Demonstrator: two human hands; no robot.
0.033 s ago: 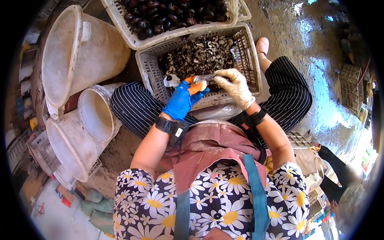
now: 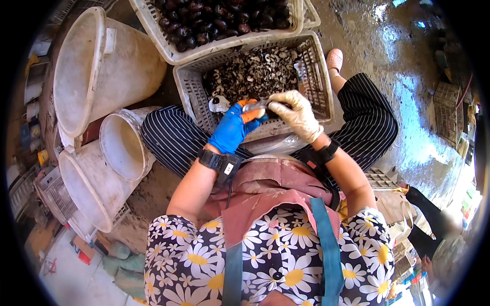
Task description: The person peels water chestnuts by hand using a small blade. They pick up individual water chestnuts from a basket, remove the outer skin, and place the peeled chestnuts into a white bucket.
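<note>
In the head view, the left hand (image 2: 230,126), in a blue glove with orange at the fingers, is curled closed around a small pale piece (image 2: 261,113), while the right hand (image 2: 297,116), in a cream glove, pinches what looks like a narrow grey tool (image 2: 251,107) laid across the left fingers. Each grip appears closed, though how firmly I cannot tell. The pale piece sits at the left fingertips, above the near side of a slatted crate (image 2: 325,76) of shell-like scraps (image 2: 255,69). Beyond it, a second crate (image 2: 153,30) holds dark rounded shells (image 2: 219,20). With the grey tool so close to the fingers, a slip could nick a glove, most likely if the gloves are slick or the pinch loosens. A slack left grip could also drop the piece among the scraps, where its similar colour would hide it.
</note>
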